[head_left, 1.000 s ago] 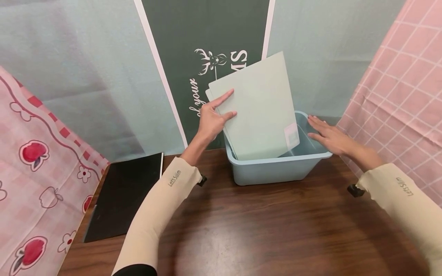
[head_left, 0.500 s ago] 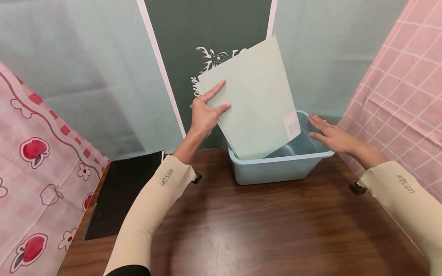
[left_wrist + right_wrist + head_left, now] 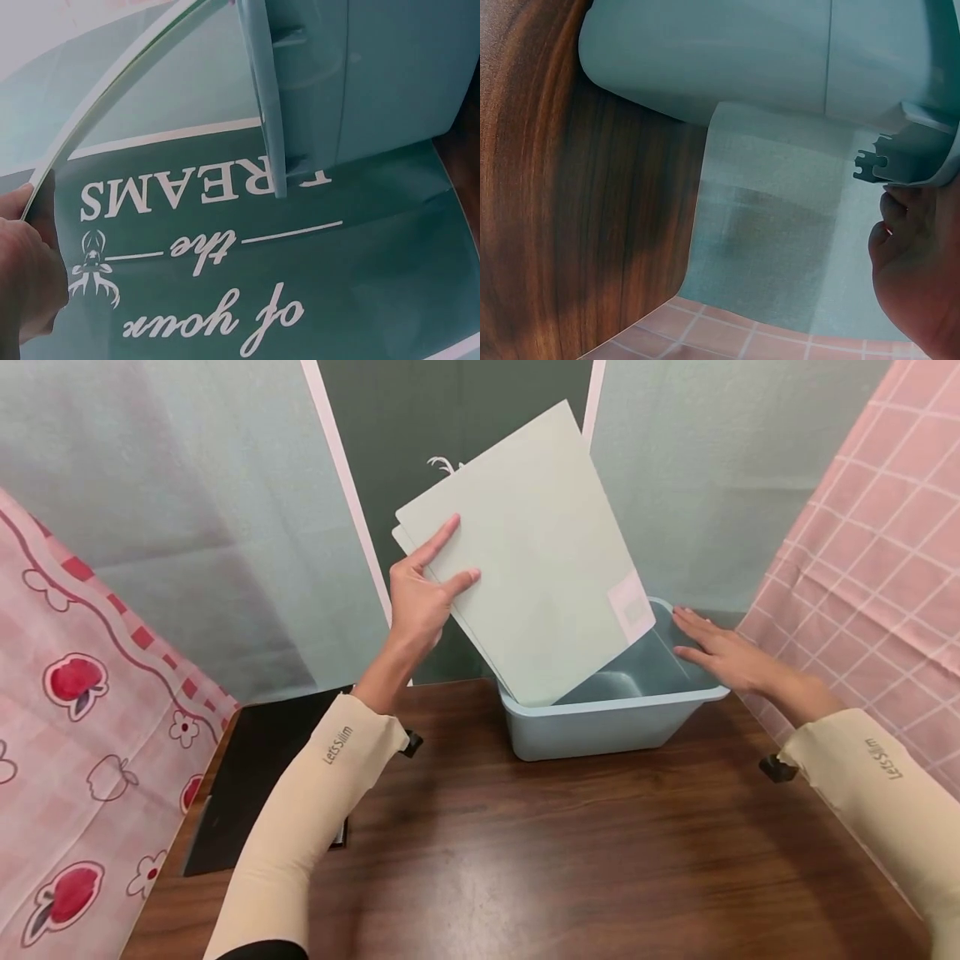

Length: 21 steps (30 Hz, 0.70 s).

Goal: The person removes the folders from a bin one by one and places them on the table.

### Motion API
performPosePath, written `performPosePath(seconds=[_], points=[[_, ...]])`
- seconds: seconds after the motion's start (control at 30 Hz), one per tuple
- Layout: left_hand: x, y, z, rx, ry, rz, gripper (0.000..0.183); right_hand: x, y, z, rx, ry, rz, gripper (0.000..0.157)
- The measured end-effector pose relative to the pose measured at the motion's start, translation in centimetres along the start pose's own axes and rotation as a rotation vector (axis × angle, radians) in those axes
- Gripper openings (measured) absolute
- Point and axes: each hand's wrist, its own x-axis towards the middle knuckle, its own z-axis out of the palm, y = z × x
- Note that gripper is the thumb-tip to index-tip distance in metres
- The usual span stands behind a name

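In the head view my left hand [image 3: 423,597] pinches a pale green folder [image 3: 540,560] by its left side, thumb and index finger lying over the front. A second edge shows behind it, and a pinkish label sits in one corner. The folder leans tilted, its lowest corner at the front-left rim of a light blue plastic bin [image 3: 585,731]. In the left wrist view the folder's thin edge [image 3: 109,82] bows away from my fingers. My right hand [image 3: 727,656] holds the bin's right rim, thumb on the inner side; in the right wrist view its other fingers [image 3: 896,214] curl beneath the rim.
A black flat folder-like item [image 3: 262,777] lies on the brown wooden table [image 3: 480,843] at the left, partly under my left sleeve. Grey-green cloth [image 3: 187,527] hangs behind the bin, with pink cloths on the left [image 3: 112,760] and right [image 3: 870,560] sides.
My left hand has moved up and to the left, lifting the folder and tilting it further out of the bin. The right hand stays at the bin's rim.
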Motion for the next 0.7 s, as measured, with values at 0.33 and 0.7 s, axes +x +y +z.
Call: performPosePath(seconds=[0.33,0.7], points=[[0.2,0.9,-1.1,-0.045,0.047,0.014,0.066,-0.1,0.1,0.1,-0.013,-0.002,0.012,0.066],[1.5,0.0,-2.8,-0.126,0.099,0.062,0.071,-0.1,-0.2,0.1,-0.012,-0.008,0.032,0.067]])
